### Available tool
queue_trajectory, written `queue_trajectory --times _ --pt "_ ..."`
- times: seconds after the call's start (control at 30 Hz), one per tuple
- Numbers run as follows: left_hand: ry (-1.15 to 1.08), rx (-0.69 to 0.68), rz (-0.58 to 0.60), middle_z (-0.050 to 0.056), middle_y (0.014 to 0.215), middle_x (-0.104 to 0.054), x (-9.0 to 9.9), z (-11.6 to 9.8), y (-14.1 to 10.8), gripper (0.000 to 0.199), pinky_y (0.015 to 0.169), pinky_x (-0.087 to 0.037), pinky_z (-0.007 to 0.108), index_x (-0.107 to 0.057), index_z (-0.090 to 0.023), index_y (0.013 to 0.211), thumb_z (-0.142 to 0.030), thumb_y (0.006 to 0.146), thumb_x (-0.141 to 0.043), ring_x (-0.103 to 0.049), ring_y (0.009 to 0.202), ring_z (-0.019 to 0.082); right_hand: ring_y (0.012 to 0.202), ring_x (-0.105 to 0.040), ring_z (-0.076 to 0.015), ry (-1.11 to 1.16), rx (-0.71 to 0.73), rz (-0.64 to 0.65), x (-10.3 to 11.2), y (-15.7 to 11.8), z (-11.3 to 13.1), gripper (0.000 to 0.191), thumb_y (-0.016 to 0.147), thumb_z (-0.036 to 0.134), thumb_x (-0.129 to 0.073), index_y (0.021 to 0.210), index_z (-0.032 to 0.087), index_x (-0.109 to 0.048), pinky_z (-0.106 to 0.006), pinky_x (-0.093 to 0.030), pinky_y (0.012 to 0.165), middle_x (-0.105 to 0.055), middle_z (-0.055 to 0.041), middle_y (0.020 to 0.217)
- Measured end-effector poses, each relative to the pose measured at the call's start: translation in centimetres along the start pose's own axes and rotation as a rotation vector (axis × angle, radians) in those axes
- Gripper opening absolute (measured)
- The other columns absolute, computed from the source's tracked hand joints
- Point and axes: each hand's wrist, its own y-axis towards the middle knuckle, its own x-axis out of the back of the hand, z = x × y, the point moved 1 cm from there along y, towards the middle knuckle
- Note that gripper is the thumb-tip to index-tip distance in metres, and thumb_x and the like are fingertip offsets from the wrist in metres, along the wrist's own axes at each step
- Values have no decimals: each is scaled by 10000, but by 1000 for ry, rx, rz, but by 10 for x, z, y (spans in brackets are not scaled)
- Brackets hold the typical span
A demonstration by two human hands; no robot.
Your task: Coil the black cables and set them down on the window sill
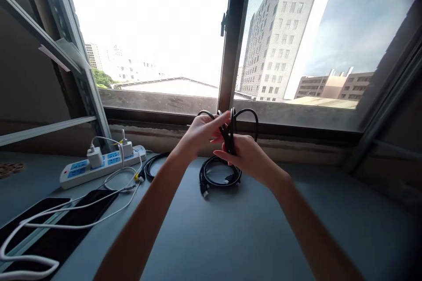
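A black cable (230, 142) is bunched in loops above the desk, in front of the window frame. My right hand (249, 153) is closed around the lower part of the bunch, thumb towards the left. My left hand (201, 131) meets the bunch from the left, fingers closed at the loops; part of its grip is hidden. One loop stands out to the right over my right hand. Below the hands, a coiled black cable (201, 175) lies on the desk with its plug ends showing. A further coiled black cable (150, 169) lies partly behind my left forearm.
A white power strip (105, 164) with blue sockets and plugged-in white chargers (95, 156) rests at the left. White cables (85, 227) trail over dark flat panels (82, 215). A metal frame (87, 70) stands left of the window. The grey desk (211, 237) runs beneath.
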Motion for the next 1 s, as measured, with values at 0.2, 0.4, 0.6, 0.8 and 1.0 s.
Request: queue_trajectory --times 0.2,0.4,0.6,0.8,1.0 --pt "-93 -77 -10 7 672 -595 -6 -7 -6 216 555 -446 163 -617 -152 700 -332 817 -589 -560 591 76 504 -536 -194 208 4 -11 -3 5 1 447 916 597 -532 800 167 -575 -235 -395 446 -542 -2 646" --pt "-72 -194 -39 29 770 -618 -11 -15 -11 149 614 -475 202 -576 -159 808 -273 862 -497 -594 704 116 798 -593 -218 758 -76 -280 5 14 -6 496 762 610 -739 989 177 -654 -190 -501 557 -610 -43 855" --pt "-101 -327 -256 -25 634 -500 0 -12 -3 144 518 -413 197 -495 -170 771 -267 876 -477 -498 501 72 844 -603 -222 1140 -249 -566 25 14 -10 88 766 181 -668 837 162 -620 -232 -557 689 -611 -46 772" --pt "-20 -533 -370 -58 506 -304 11 -14 -3 224 402 -261 198 -499 -183 752 -335 906 -438 -274 420 74 427 -465 -97 1304 -324 -627 53 11 -10 154 757 30 -481 837 119 -577 -133 -489 413 -448 30 597" --pt "150 -664 -505 -56 494 -308 26 -18 -5 292 384 -225 206 -533 -175 777 -414 907 -430 -264 411 74 332 -209 -51 1092 -332 -510 83 -4 -10 168 735 177 -676 883 126 -619 -78 -181 247 -347 75 574"
